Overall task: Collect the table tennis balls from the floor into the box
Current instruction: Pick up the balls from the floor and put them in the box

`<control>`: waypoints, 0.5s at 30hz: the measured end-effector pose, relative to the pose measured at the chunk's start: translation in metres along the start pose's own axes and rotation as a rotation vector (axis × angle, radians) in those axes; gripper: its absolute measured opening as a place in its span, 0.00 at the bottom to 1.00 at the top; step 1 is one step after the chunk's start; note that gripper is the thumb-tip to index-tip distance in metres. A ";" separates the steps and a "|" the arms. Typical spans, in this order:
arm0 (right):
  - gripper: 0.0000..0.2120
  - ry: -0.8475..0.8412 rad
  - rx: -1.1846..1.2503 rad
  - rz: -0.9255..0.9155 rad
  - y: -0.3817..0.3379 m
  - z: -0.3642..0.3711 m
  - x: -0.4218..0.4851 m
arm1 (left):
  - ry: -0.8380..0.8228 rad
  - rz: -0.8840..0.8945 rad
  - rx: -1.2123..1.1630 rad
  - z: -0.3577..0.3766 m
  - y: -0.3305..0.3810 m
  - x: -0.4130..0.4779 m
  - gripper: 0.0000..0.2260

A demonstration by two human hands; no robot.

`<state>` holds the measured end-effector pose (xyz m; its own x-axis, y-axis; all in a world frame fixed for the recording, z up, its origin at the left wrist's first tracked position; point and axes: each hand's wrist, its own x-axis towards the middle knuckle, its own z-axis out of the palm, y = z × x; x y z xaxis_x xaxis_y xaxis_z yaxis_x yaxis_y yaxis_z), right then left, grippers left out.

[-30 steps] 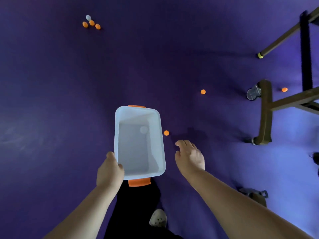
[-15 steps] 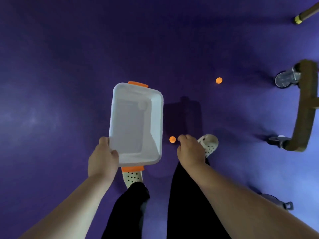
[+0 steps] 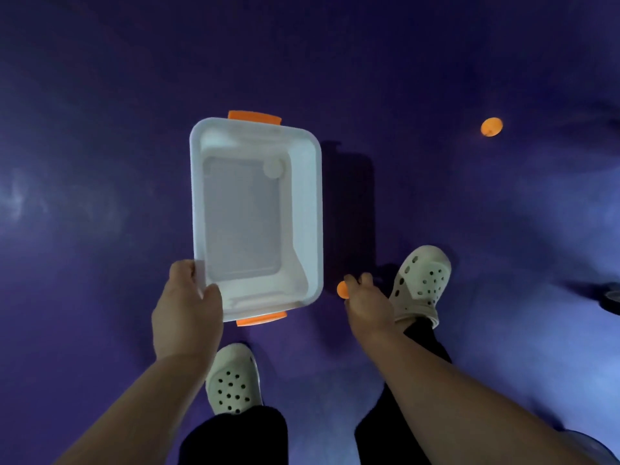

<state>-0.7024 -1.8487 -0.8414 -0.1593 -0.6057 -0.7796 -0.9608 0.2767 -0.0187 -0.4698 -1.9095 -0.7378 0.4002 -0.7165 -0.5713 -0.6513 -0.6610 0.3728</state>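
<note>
The person holds a white plastic box over the purple floor, its open top facing the camera. The left hand grips the box at its 7 o'clock corner. The thumb lies over the rim inside and the fingers are curled under the outer wall, so this one hand carries the box. An orange handle sits on the rim at 12 o'clock and a second orange handle at 6 o'clock.

The box holds a single white ball, resting on the bottom near the 1 o'clock corner, close to the right wall. The remainder of the bottom shows as bare pale plastic.

The right hand reaches down at 4 o'clock from the box, just beside the box's near right corner but apart from it. Its fingers are curled downward and pressed together on an orange ball, which pokes out at the fingertips on the side facing the box. The view does not show whether that ball is off the floor.

A second orange ball lies on the floor at 2 o'clock from the box, well apart from both hands.

Below the arms are black trouser legs and two pale perforated clogs. The left clog is under the left wrist at 6 o'clock from the box, and the right clog is just beyond the right hand at its 2 o'clock.
</note>
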 end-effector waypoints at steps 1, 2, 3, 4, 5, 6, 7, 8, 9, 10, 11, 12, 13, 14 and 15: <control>0.21 -0.004 0.010 -0.009 0.000 0.007 0.007 | -0.001 0.003 -0.010 0.007 0.000 0.004 0.07; 0.18 -0.011 0.029 -0.029 0.000 0.012 0.013 | -0.001 0.006 -0.020 0.012 0.000 0.007 0.07; 0.16 -0.016 0.050 -0.050 0.000 0.016 0.018 | -0.002 0.004 -0.026 0.016 0.001 0.010 0.07; 0.13 -0.017 0.064 -0.067 0.000 0.019 0.022 | 0.000 0.003 -0.028 0.019 0.003 0.012 0.07; 0.11 -0.012 0.075 -0.075 0.000 0.021 0.025 | 0.001 0.005 -0.029 0.021 0.005 0.014 0.07; 0.10 -0.009 0.092 -0.076 0.001 0.021 0.027 | 0.002 0.008 -0.026 0.022 0.007 0.016 0.07; 0.09 -0.010 0.102 -0.079 0.002 0.020 0.029 | 0.002 0.010 -0.019 0.021 0.010 0.017 0.07; 0.09 -0.009 0.101 -0.089 0.004 0.017 0.029 | 0.000 0.013 -0.009 0.020 0.013 0.018 0.08; 0.10 0.010 0.115 -0.096 0.007 0.011 0.029 | -0.005 0.014 0.002 0.018 0.017 0.019 0.08; 0.10 0.050 0.165 -0.087 0.009 0.002 0.029 | -0.013 0.014 0.012 0.015 0.023 0.019 0.09; 0.11 0.109 0.240 -0.064 0.011 -0.010 0.028 | -0.021 0.012 0.024 0.012 0.030 0.018 0.09; 0.13 0.187 0.329 -0.037 0.013 -0.026 0.026 | -0.027 0.010 0.034 0.009 0.039 0.017 0.09; 0.15 0.276 0.421 -0.013 0.015 -0.044 0.025 | -0.033 0.007 0.041 0.006 0.049 0.015 0.09; 0.16 0.356 0.509 0.003 0.017 -0.064 0.023 | -0.042 0.001 0.045 0.003 0.061 0.012 0.10; 0.16 0.436 0.586 -0.004 0.018 -0.085 0.020 | -0.053 -0.004 0.044 0.001 0.074 0.008 0.10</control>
<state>-0.7425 -1.9191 -0.8043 -0.3496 -0.8159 -0.4606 -0.7020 0.5537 -0.4480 -0.5155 -1.9642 -0.7161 0.3695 -0.7002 -0.6110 -0.6779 -0.6527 0.3381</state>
